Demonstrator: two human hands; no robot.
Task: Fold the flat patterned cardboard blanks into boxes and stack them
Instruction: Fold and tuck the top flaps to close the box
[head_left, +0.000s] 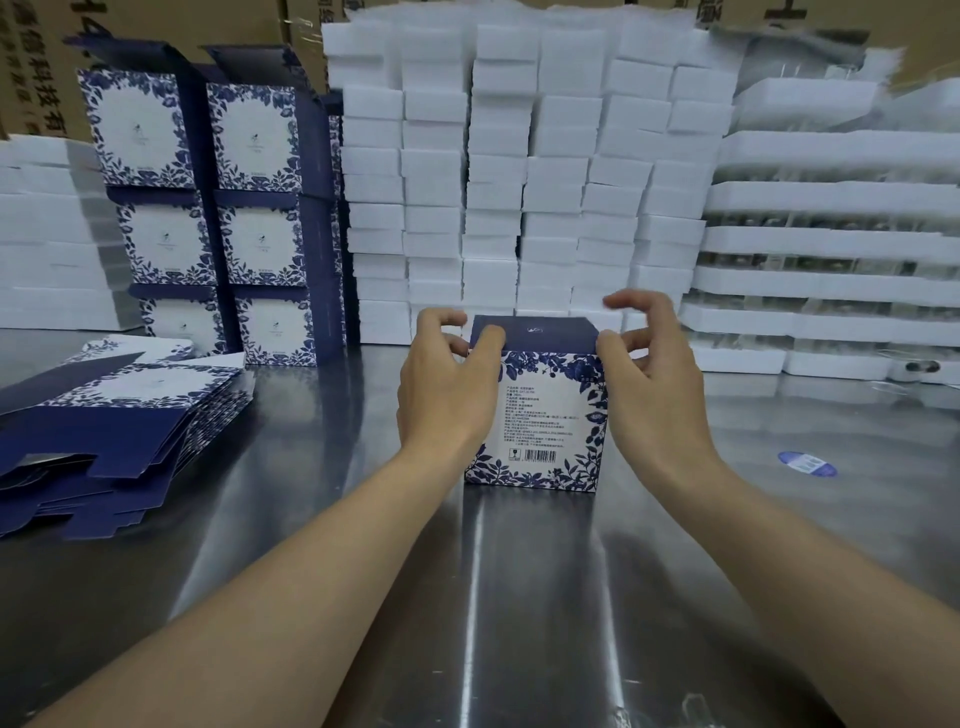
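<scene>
View from my head camera, looking down along both bare forearms at a shiny metal table (519, 597). The folded box (545, 415) stands upright straight ahead of me, exactly between my hands. Its white and blue floral face, with small print and a barcode, is turned toward me, and its dark blue top flap (535, 332) lies closed and level. My left hand (447, 395) grips the top left corner, thumb lying on the flap and fingers curled at the edge. My right hand (654, 384) only touches the top right corner with its thumb; its fingers are raised, loosely curled and a little blurred, grasping nothing. The stack of finished boxes (208, 208) rises at the back left, well apart from the box in hand, with the pile of flat blanks (119, 415) nearer me on the same side. I judge the box must travel left and away, so the left hand, which is closer to that stack, leads. White foam blocks (519, 182) fill the wall behind.
</scene>
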